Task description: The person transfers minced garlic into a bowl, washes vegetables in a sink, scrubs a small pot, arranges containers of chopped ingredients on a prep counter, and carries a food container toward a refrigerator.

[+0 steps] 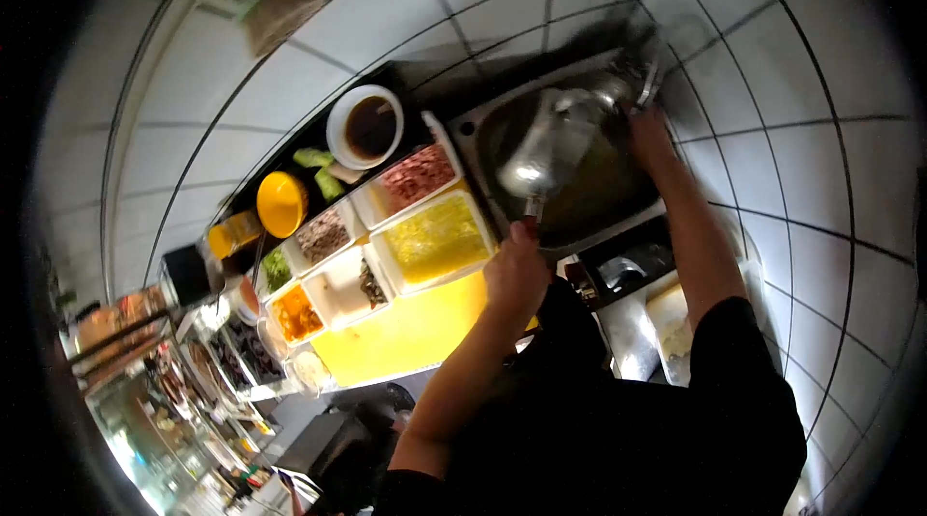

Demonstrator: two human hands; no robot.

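My left hand (518,270) is closed round the handle of a shiny metal ladle (529,173), whose bowl is over a metal sink (473,154). At the back right of the sink, my right hand (649,130) reaches to the faucet (649,82); its fingers are dark and blurred, so its grip cannot be made out. Beside the ladle, a blurred pale shape (572,130), which looks like water or a clear bag, hangs over the basin.
Left of the sink are white trays of yellow food (430,236) and chopped pink meat (417,176), a bowl of dark liquid (372,130), a yellow bowl (282,204) and a yellow board (406,328). White tiled walls (772,82) enclose the corner.
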